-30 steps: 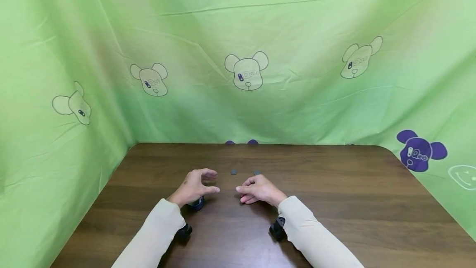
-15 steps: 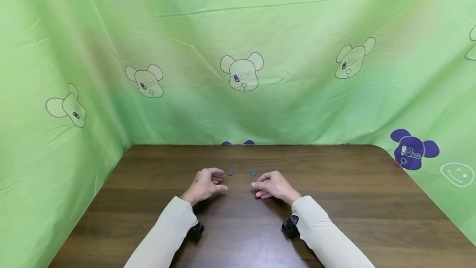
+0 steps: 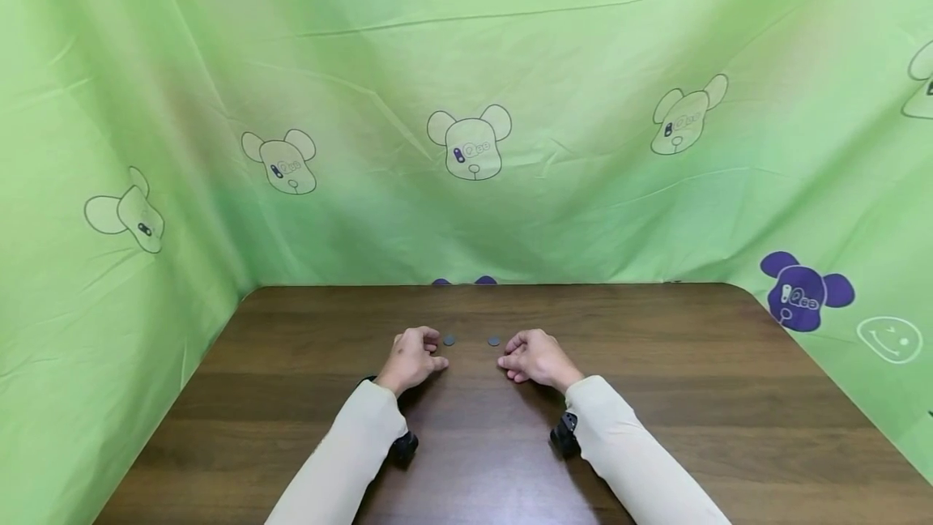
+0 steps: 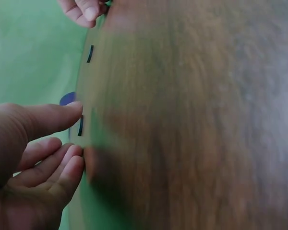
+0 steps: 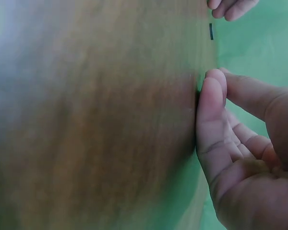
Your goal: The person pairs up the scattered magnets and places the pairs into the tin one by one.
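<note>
Two small, flat, dark grey discs lie apart on the brown wooden table (image 3: 466,420). The left disc (image 3: 449,340) is just beyond the fingertips of my left hand (image 3: 413,357); in the left wrist view this disc (image 4: 80,125) appears edge-on, past the gap between thumb and fingers. That hand holds nothing, its thumb spread from loosely bent fingers. Beside the right disc (image 3: 494,341) is my right hand (image 3: 538,358), fingers loosely curled and thumb near them, with nothing visible in its grasp. In the right wrist view those fingers (image 5: 212,112) hide the right disc.
A green cloth (image 3: 466,217) with printed bear heads hangs behind the table and along its sides. Black wrist cameras are strapped under both forearms, the left camera (image 3: 403,449) and the right camera (image 3: 564,434) close above the tabletop.
My left hand has moved right, up to the left disc. The right hand has shifted right and slightly forward, uncovering the right disc in the head view. Both discs stay on the table.
</note>
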Action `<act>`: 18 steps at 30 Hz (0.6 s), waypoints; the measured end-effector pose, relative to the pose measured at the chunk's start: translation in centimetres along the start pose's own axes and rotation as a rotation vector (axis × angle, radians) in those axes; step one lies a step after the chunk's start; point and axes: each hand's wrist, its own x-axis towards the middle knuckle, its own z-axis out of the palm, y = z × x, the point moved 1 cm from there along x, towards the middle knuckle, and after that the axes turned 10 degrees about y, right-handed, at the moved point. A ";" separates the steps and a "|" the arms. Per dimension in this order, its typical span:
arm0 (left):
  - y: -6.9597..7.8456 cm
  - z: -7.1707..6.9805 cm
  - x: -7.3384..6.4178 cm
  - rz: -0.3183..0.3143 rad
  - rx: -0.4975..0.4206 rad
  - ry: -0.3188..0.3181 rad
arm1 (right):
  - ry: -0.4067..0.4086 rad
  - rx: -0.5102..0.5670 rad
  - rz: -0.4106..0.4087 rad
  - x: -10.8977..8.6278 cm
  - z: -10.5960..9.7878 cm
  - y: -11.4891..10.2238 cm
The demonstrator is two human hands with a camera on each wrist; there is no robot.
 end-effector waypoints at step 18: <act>0.4 1.5 1.0 0.049 0.086 0.051 | 0.055 -0.124 -0.036 1.7 0.9 0.1</act>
